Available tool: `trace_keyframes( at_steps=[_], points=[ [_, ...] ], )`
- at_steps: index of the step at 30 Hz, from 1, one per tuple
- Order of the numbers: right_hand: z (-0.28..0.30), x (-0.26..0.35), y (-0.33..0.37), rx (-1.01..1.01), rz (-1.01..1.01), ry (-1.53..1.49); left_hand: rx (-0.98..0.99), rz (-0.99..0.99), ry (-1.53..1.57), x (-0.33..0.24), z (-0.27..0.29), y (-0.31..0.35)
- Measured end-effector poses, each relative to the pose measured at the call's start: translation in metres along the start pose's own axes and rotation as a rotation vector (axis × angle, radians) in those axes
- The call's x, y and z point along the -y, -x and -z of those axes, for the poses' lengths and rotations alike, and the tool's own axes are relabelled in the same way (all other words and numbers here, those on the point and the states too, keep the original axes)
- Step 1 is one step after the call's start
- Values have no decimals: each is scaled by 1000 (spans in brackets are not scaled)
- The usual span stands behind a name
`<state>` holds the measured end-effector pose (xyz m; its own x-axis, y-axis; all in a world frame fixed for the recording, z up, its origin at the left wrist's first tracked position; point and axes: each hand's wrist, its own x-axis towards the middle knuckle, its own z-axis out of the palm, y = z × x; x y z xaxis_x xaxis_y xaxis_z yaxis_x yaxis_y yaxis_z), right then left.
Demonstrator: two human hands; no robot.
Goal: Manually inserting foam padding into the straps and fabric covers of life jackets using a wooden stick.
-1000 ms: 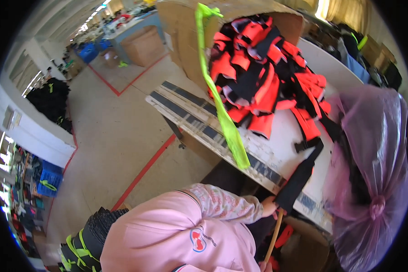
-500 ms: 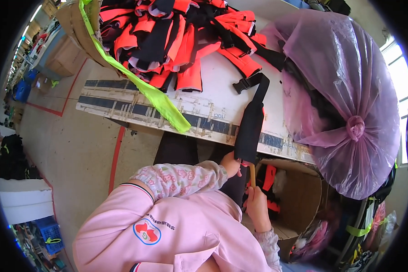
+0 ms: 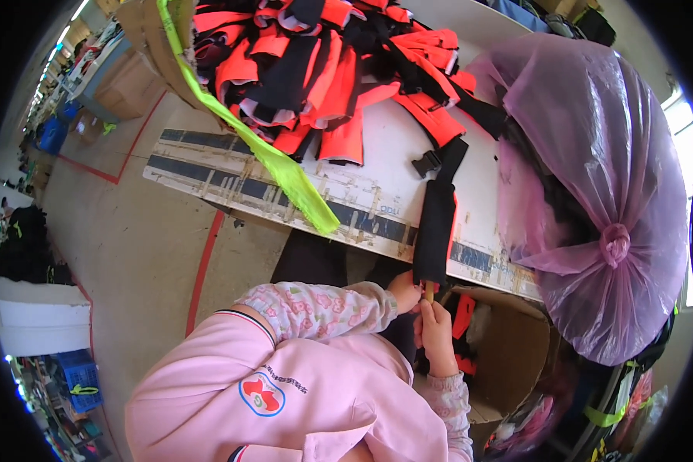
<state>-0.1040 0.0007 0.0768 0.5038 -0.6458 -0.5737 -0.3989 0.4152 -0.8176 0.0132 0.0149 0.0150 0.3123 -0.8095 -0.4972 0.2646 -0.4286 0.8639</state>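
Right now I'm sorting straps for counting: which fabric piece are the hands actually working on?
The long black strap hanging over the table edge; both hands grip its lower end, apart from the orange-and-black pile.

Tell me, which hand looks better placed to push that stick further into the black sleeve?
Probably the right hand: it grips the stick from below, while the left hand pinches the black sleeve at its mouth.
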Motion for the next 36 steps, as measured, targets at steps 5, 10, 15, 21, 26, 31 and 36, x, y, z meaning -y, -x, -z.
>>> trace_keyframes(
  at_steps=[5,10,15,21,26,31,36],
  points=[
    [-1,5,20,2,40,62,101,80,208,38,0,-15],
    [-3,3,78,-52,6,-27,135,11,315,19,-15,-5],
    [16,-43,98,-49,-56,-61,96,-8,294,17,-8,-7],
    [-4,-27,113,-209,359,186,50,-73,358,-1,-12,3],
    [-2,-21,93,-33,150,-63,51,-104,371,-2,-21,8],
    [-34,5,47,3,-29,-771,-188,-569,237,37,-25,-9],
    [-32,5,4,-35,-9,-776,62,-140,250,17,0,-11]
  ],
)
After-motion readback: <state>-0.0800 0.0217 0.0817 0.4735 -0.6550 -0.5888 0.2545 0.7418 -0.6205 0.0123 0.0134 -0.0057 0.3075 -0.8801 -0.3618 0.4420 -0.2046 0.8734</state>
